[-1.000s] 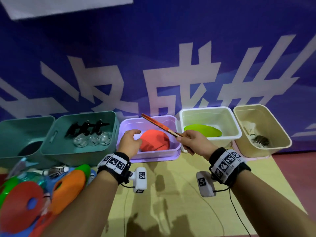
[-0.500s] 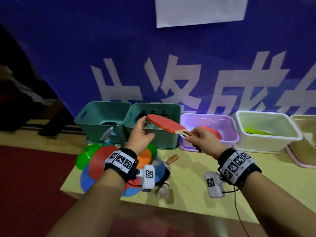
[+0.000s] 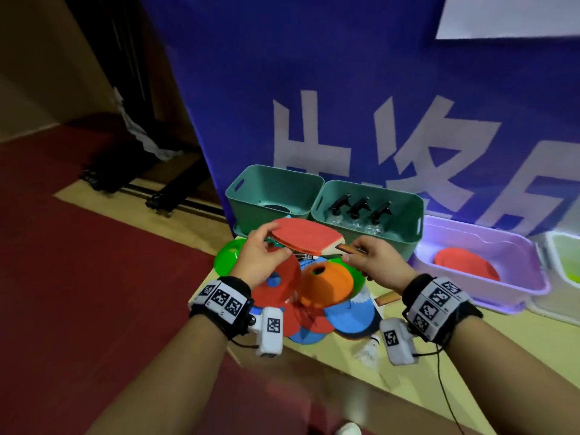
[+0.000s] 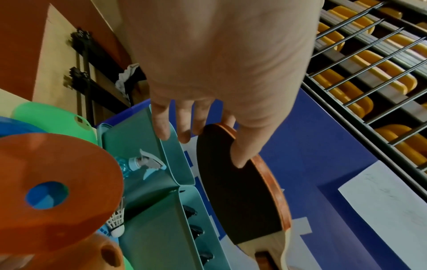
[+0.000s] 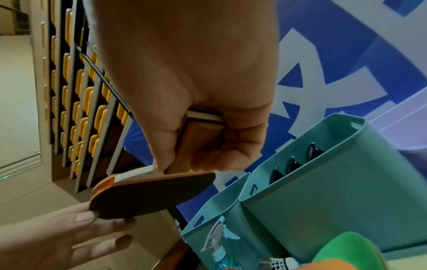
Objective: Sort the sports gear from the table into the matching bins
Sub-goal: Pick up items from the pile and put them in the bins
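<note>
Gripping the wooden handle, the right hand (image 3: 373,262) holds a table tennis paddle (image 3: 306,236) in the air above the pile of gear, its fingers (image 5: 215,157) curled round the grip. The paddle lies nearly flat, red face up and black face down, its long axis running from the handle at the right hand out to the rounded blade tip at the left hand (image 3: 260,262). That hand pinches the far rim of the blade, thumb on the black underside and the other fingers (image 4: 184,126) loosely extended around the edge. Below both hands, an orange cone (image 3: 324,282), a red disc (image 3: 276,284), green and blue discs sit heaped on the bench (image 3: 423,381), with a shuttlecock (image 3: 367,350) near the right wrist. Beyond the fingertips stand two teal bins (image 3: 273,186); the nearer to the right hand holds black-capped spray bottles (image 3: 359,210). Further right, a purple bin (image 3: 514,277) holds a red disc
</note>
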